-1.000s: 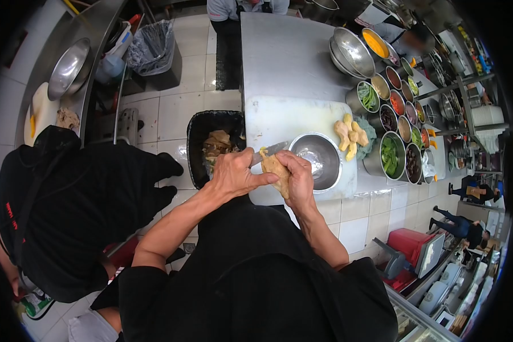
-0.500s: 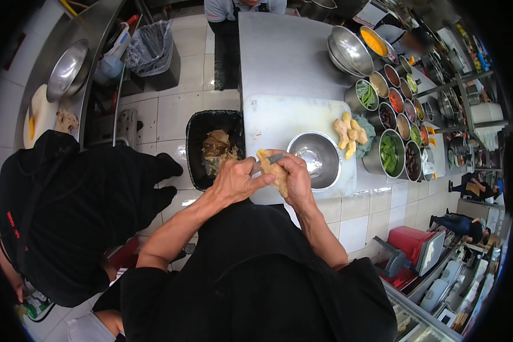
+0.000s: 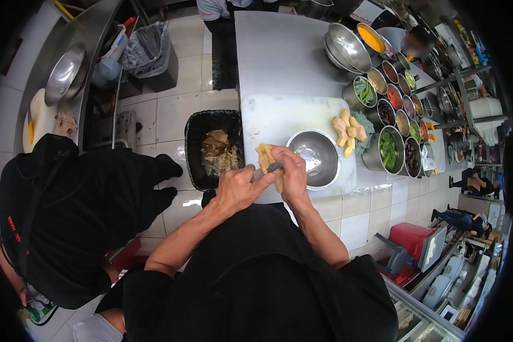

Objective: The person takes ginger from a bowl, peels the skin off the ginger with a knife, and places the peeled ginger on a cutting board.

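My left hand [image 3: 238, 188] is closed round the handle of a small knife [image 3: 275, 166], its thumb against a pale brown ginger-like root [image 3: 265, 155]. The blade lies across the root. My right hand [image 3: 293, 174] grips the root from the other side. Both hands are over the near edge of a white cutting board [image 3: 268, 117]. Just right of them a steel bowl [image 3: 328, 162] rests on the board. Peeled yellowish root pieces [image 3: 341, 132] lie at the board's right side. Left of the board, a black bin [image 3: 192, 149] holds brown peelings [image 3: 215, 142].
Steel containers of cut vegetables [image 3: 389, 151] and stacked bowls [image 3: 347, 47] stand on the steel table [image 3: 279, 45]. A co-worker in black [image 3: 80, 211] bends at the left; another person [image 3: 239, 8] is at the table's far end. A lined trash can [image 3: 148, 54] stands at upper left.
The knife and my left hand have moved down a little along the root. The root is turned more upright in my right hand. The whole view has shifted slightly.
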{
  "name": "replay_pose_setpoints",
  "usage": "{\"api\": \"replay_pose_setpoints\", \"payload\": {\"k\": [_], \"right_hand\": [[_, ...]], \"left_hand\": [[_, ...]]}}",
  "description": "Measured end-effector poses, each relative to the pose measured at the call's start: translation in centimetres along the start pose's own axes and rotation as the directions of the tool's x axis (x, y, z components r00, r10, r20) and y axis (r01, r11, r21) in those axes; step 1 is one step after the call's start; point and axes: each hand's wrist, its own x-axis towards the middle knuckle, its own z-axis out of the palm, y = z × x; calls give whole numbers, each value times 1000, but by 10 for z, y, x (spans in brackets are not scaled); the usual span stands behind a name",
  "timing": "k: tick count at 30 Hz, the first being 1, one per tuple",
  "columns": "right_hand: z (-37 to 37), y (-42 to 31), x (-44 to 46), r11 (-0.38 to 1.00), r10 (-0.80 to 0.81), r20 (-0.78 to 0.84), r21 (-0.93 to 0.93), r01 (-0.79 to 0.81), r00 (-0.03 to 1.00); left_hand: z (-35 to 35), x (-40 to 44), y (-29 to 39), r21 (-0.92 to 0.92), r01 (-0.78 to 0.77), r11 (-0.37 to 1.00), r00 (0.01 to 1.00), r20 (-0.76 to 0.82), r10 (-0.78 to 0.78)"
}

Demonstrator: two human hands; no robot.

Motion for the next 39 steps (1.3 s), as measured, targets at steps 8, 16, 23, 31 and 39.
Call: {"api": "replay_pose_setpoints", "payload": {"k": [8, 16, 23, 31, 39], "right_hand": [[-16, -8, 8, 939, 231, 217, 205, -276, 948], [-7, -15, 5, 895, 238, 232, 324, -305, 943], [-16, -16, 8, 970, 125, 345, 153, -187, 930], [-15, -13, 1, 981, 63, 269, 161, -109, 961], [-10, -19, -5, 984, 40, 264, 158, -85, 964]], "left_hand": [[-19, 1, -29, -487, 437, 756, 895, 149, -422], [-34, 15, -28, -441, 526, 727, 849, 224, -479], [-35, 21, -17, -423, 308, 852, 950, 176, -256], [-40, 19, 9, -242, 135, 961, 991, 27, -132], [-43, 22, 25, 49, 19, 999, 998, -67, -16]]}}
